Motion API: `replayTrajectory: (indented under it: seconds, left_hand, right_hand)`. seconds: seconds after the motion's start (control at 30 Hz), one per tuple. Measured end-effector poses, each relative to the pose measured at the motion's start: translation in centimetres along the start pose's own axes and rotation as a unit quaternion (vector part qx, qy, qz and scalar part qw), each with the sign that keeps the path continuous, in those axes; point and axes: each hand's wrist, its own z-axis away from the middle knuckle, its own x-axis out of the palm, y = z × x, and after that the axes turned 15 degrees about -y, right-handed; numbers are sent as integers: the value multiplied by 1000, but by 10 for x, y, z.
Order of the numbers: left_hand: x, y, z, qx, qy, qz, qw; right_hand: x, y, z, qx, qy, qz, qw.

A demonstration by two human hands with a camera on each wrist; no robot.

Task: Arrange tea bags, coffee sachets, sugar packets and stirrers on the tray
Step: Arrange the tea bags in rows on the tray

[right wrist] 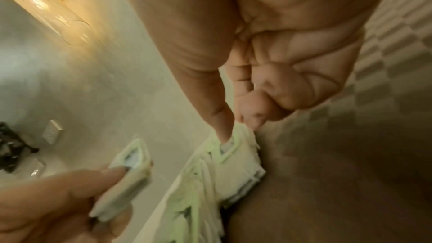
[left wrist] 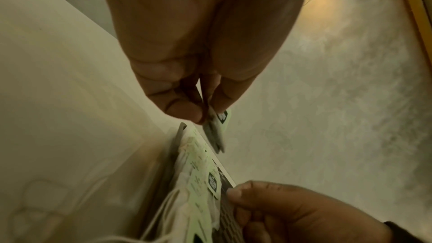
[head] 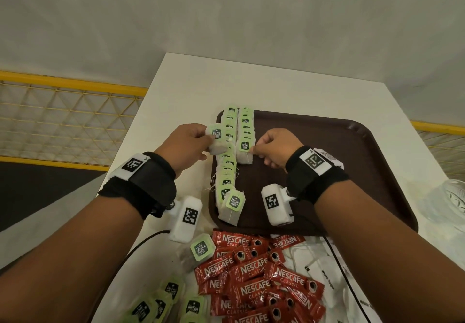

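Sliding the held tea bag (head: 217,139) in flat behind the last one of the second row (head: 246,131) will keep the overlap even. The left hand (head: 187,144) pinches that bag above the brown tray's (head: 352,161) left edge. The right hand (head: 276,150), fingers curled, seems to pinch the row's front bag (head: 244,151) steady.

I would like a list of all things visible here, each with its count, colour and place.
tray: one, dark brown, on table
table: one, white
tea bags in rows: two rows, green tags, tray's left part
held tea bag: one, green tag, in left hand
loose tea bags: several, near edge of table
coffee sachets: many, red, pile before tray
sugar packets: several, white, right of sachets
left hand: pinches held tea bag
right hand: pinches the right row's front bag
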Motion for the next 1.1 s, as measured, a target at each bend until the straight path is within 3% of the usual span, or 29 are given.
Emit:
replayTrajectory:
  seconds: [0.13,0.23,0.33,0.53,0.73,1.0,1.1]
  left_hand:
    - [7,2,0,20,-4,-8,1000]
    - [16,7,2,28,-15,-15,999]
    - [22,11,5,31,-24,-27,999]
    - [14,10,12,-19,3,-31,999]
    - [12,11,18,-46,1,-27,999]
    - [10,13,33,-50,10,-33,998]
    - [7,18,45,-39,12,-40,998]
  right_hand:
    - [2,-11,10,-101,-43,-11,994]
    - [10,-13,12,-123,-79,-32,989]
    - [13,-3,7,-107,-66,-58,990]
    - [9,18,0,-1,-32,-88,996]
    - [11,15,-6,35,-19,-76,996]
    - [11,5,1,51,-16,-28,998]
    - [7,0,14,24,9,51,998]
